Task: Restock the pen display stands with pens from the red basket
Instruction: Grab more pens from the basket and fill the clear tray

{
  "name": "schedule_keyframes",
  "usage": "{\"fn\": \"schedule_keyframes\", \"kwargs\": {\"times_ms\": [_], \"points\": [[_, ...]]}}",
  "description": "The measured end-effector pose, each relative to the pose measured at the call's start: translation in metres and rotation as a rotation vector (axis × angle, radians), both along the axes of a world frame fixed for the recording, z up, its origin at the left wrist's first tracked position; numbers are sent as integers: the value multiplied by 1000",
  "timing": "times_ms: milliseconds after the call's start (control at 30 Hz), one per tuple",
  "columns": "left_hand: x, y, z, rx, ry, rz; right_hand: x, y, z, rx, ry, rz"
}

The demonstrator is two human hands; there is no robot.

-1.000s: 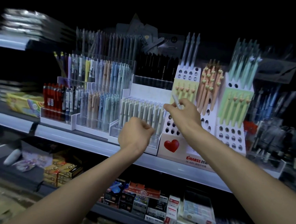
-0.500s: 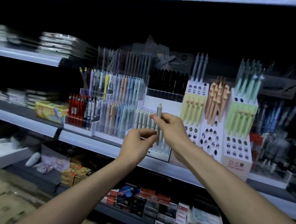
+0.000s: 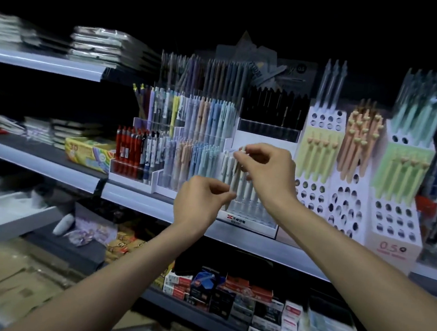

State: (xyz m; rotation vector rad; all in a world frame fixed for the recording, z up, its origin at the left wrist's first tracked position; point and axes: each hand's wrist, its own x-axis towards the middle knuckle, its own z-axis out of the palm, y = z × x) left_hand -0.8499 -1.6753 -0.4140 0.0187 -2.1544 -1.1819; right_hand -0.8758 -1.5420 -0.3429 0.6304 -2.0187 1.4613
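Observation:
A pale beige pen [image 3: 235,178] stands nearly upright in front of the clear display stand [image 3: 249,217] of pale pens on the middle shelf. My right hand [image 3: 267,176] pinches its top end between thumb and fingers. My left hand [image 3: 202,204] pinches its lower part from the left. The white holed stands [image 3: 314,194] with yellow, orange and green pens rise just right of my hands. The red basket is not in view.
Stepped clear racks of red, black and pastel pens [image 3: 176,144] fill the shelf to the left, next to a colourful box [image 3: 89,151]. The white shelf edge [image 3: 252,241] runs below my hands. Boxed stock [image 3: 238,299] lies on the lower shelf.
My right hand carried the pen from the holed stand leftward to the clear stand. My left hand, a fist before, rose and took hold of the pen's lower part. The view shifted right.

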Motion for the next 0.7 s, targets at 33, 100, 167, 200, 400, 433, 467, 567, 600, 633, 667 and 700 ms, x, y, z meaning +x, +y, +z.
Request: {"fn": "schedule_keyframes", "kwargs": {"times_ms": [33, 100, 167, 200, 400, 433, 467, 567, 600, 633, 667, 700], "points": [[-5, -4, 3, -2, -3, -7, -3, -3, 2, -3, 16, -13], [-14, -13, 9, 32, 0, -51, -9, -9, 6, 11, 53, -23], [-23, -23, 15, 74, 24, -90, -16, -13, 11, 40, 85, -31], [-27, -26, 18, 87, 39, -102, -19, -16, 13, 51, 94, -28], [-54, -39, 23, 116, 72, -77, -41, -34, 18, 61, 115, -40], [-58, -39, 22, 115, 58, -61, -44, -35, 17, 65, 113, -49], [-61, -39, 20, 110, 46, -42, -47, -36, 16, 71, 110, -55], [-67, -40, 16, 83, 12, 13, -56, -38, 9, 77, 92, -77], [-69, -40, 14, 72, 5, 28, -58, -39, 6, 79, 89, -85], [-70, -41, 13, 62, -3, 42, -60, -40, 5, 86, 89, -90], [-71, -41, 11, 52, -12, 54, -62, -41, 2, 94, 91, -94], [-71, -41, 10, 42, -22, 64, -64, -43, 1, 102, 91, -98]]}}
